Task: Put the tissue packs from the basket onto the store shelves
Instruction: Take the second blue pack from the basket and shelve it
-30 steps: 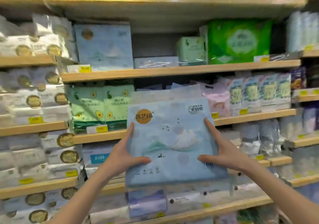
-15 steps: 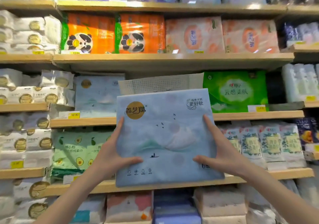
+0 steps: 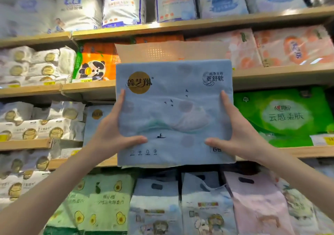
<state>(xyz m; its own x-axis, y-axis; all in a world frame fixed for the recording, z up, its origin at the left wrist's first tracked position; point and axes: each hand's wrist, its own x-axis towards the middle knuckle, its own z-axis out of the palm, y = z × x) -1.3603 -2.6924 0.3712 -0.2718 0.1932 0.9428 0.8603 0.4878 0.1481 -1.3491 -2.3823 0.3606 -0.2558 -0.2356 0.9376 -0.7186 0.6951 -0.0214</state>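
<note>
Filling wood shelves (image 3: 271, 76): tissue pks (image 3: 282, 116), price tags (image 3: 84, 80).

The blue tissue pack (image 3: 173, 111) bore "更舒软" at its upper right and "6包" at its lower right; the characters on its gold disc were unclear. The green pack (image 3: 285, 117) read "云感柔肤". A price tag (image 3: 86, 80) under the orange panda pack (image 3: 95, 66) showed "12.00".

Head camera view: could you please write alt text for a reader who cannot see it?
A left hand and a right hand grip a square pale blue plastic tissue pack by its side edges, upright in front of wooden shelves. A matching blue pack stands behind it to the left, a green pack to the right.
</note>
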